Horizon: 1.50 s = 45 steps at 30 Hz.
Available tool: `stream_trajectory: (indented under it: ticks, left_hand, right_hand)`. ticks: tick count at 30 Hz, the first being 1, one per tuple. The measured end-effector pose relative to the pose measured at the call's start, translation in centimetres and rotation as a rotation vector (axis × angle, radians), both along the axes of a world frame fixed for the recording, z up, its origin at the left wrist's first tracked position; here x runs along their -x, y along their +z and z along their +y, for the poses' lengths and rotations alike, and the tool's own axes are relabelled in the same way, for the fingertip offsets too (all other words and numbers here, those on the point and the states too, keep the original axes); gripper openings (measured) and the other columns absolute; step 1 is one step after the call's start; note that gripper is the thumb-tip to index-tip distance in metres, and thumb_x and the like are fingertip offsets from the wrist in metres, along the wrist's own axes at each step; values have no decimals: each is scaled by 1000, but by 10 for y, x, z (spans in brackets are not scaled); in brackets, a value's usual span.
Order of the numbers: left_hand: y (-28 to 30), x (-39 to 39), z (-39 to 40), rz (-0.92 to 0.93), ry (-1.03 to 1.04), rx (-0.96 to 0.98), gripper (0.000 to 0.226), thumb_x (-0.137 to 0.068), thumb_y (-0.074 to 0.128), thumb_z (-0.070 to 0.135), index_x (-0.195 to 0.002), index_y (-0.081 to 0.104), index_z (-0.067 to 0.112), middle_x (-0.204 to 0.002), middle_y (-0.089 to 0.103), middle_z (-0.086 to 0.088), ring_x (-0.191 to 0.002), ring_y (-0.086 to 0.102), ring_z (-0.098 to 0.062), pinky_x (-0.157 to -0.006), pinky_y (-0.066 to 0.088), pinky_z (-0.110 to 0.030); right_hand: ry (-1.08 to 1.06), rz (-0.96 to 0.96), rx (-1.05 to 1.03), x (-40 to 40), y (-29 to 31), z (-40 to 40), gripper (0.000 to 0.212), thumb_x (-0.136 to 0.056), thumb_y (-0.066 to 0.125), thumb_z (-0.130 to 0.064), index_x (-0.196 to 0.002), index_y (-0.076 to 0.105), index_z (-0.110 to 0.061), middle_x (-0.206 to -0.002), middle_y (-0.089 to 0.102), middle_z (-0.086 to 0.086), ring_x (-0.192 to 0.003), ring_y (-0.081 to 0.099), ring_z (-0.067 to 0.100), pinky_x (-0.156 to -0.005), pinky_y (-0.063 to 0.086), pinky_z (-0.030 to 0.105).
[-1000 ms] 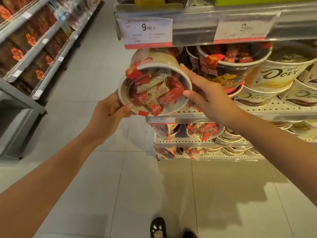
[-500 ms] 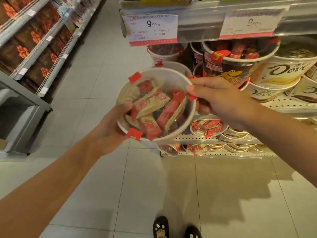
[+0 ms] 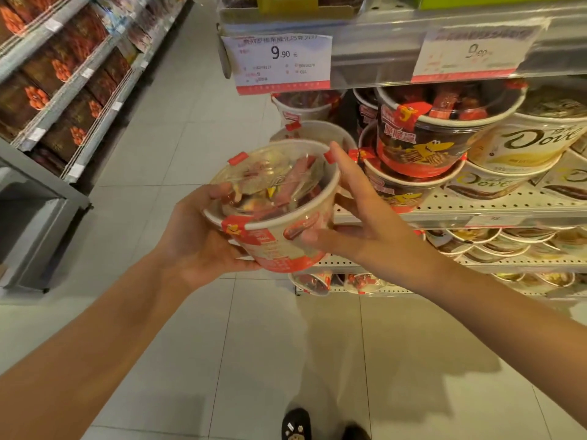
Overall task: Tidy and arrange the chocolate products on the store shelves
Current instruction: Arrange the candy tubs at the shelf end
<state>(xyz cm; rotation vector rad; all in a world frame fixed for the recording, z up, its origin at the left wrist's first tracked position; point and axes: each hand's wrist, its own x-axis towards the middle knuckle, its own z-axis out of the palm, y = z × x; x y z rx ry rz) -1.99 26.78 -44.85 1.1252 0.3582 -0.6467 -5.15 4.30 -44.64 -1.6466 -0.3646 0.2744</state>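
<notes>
1. Hands share one chocolate tub [image 3: 273, 211]: the left hand [image 3: 203, 239] cups its base and side, fingers curled round; the right hand [image 3: 359, 223] touches its far side with straight, spread fingers.
2. Tub tilts, clear lid facing the camera, held off the shelf edge [image 3: 444, 214].
3. Stacked red tubs [image 3: 422, 144] and Dove tubs [image 3: 521, 144] stand just behind.

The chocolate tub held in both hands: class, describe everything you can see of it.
The chocolate tub is a round, pale paper-like cup with red print on its wall and a clear domed plastic lid, sealed by red tabs at the rim. Red-wrapped sweets show through the lid. It is tilted towards the camera, held in the air in front of the shelf. The left hand cradles its side and base; the right hand touches its right side with straight fingers.
</notes>
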Motion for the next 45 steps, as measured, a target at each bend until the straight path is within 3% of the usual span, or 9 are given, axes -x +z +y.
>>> stream_trajectory:
  ticks: [4, 10, 18, 22, 25, 33, 38, 42, 45]
  left_hand:
    - [10, -15, -6, -119, -34, -67, 60, -72, 47, 42, -129, 54, 22, -125, 61, -12, -116, 55, -39, -95, 39, -61]
    - [24, -36, -16, -238, -72, -100, 61, -71, 43, 43, -129, 53, 26, -123, 63, -6, -116, 56, -34, -92, 41, -59]
    - [26, -77, -52, -366, 106, -277, 48, -90, 30, 60, -113, 62, 33, -111, 67, 7, -107, 58, -13, -105, 32, -46]
    - [28, -80, -57, -455, 101, -437, 33, -95, 32, 52, -108, 55, 32, -113, 60, 9, -105, 54, -10, -107, 32, -45]
    - [23, -76, -53, -520, 54, -468, 47, -91, 53, 37, -133, 37, 26, -132, 50, 2, -119, 51, -22, -96, 46, -52]
    - [30, -91, -41, -528, 111, -570, 39, -93, 50, 38, -126, 48, 18, -125, 58, 0, -116, 54, -22, -101, 41, -51]
    - [34, -97, -45, -442, 145, -597, 45, -93, 41, 51, -124, 49, 20, -128, 54, -2, -116, 51, -22, -103, 38, -52]
    - [19, -82, -45, -518, 146, -536, 73, -79, 55, 62, -138, 29, 27, -146, 34, -2, -129, 39, -21, -106, 35, -50]
    - [6, -72, -46, -761, 204, -704, 102, -70, 76, 39, -146, 10, 24, -153, 20, -2, -135, 31, -17, -106, 37, -35]
  right_hand:
    - [-126, -302, 220, -15, 0, 5, 97, -64, 82, -21, -143, 25, -18, -144, 31, -3, -134, 33, 13, -107, 38, 41]
    - [-279, -495, 229, -19, 10, 4, 88, -59, 85, -23, -130, 33, -26, -136, 34, -2, -129, 35, 12, -100, 45, 39]
    - [-597, -498, 314, -57, -15, 15, 78, -63, 84, -16, -127, 39, -15, -132, 37, 9, -120, 39, 10, -101, 40, 22]
    - [-709, -460, 396, -71, -24, 28, 77, -68, 81, -15, -131, 37, -20, -138, 32, 12, -125, 40, 25, -101, 44, 34]
    - [-671, -453, 435, -71, -19, 25, 75, -71, 76, -7, -134, 38, -22, -139, 30, 16, -126, 39, 33, -102, 42, 42]
    - [-284, -498, 610, -74, -10, -29, 84, -80, 59, 11, -146, 25, -28, -135, 36, 10, -118, 47, 26, -97, 46, 39]
    - [-176, -404, 622, -61, -19, -27, 91, -82, 47, 13, -149, 5, -32, -127, 48, 1, -116, 50, 16, -99, 44, 31]
    - [-458, -248, 501, -56, -33, -20, 59, -88, 48, 2, -142, 30, -13, -99, 56, -2, -96, 58, 13, -87, 49, 27]
    - [-528, 47, 370, -65, -44, -14, 44, -94, 48, -15, -136, 36, -10, -96, 66, 13, -90, 64, 25, -86, 51, 40]
